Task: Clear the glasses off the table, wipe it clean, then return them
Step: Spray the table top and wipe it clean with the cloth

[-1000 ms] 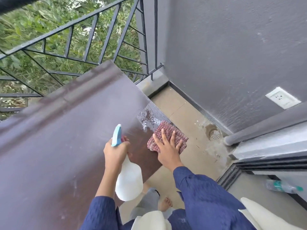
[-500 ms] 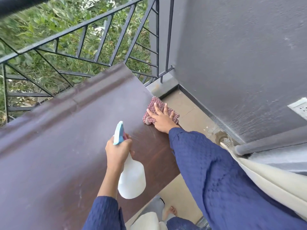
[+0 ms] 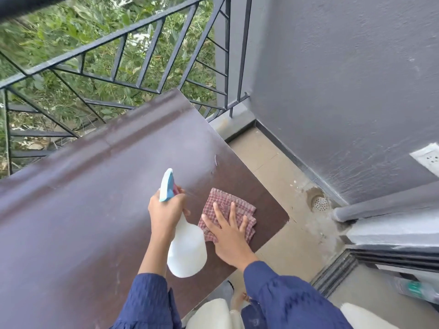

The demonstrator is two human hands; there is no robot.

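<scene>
Since half a second ago the right hand (image 3: pixel 228 236) has dragged the checked cloth (image 3: pixel 226 211) back from the far corner of the table (image 3: pixel 78 222) toward the near edge, so it's now sitting right beside the spray bottle (image 3: pixel 186 248) instead of well past it. Left hand (image 3: pixel 166 211) hasn't really gone anywhere.

Right hand is flat, fingers (image 3: pixel 231 211) spread out and released, just pressing down on the cloth rather than gripping it. Cloth is folded, reddish check, and pokes out beyond the fingertips and off to the thumb side. It's lying on the brown tabletop close to the right corner.

Left hand is clenched round the neck of the white bottle, fingers wrapped around the front near the trigger. Blue spray head (image 3: pixel 167 185) sticks up above the knuckles, and the fat white body hangs below the palm over the table. Can't tell if the bottle bottom touches the surface.

Out past the fingertips of both hands there's a pale hazy patch and a few small white streaks on the tabletop near its right edge. No glasses visible on the table.

Beyond the table's far edge is a dark metal railing (image 3: pixel 133 55) with greenery behind it. Off to the right of the right hand: tiled floor, a round floor drain (image 3: pixel 319 203), and a grey wall (image 3: pixel 344 79). Both sleeves are dark blue.
</scene>
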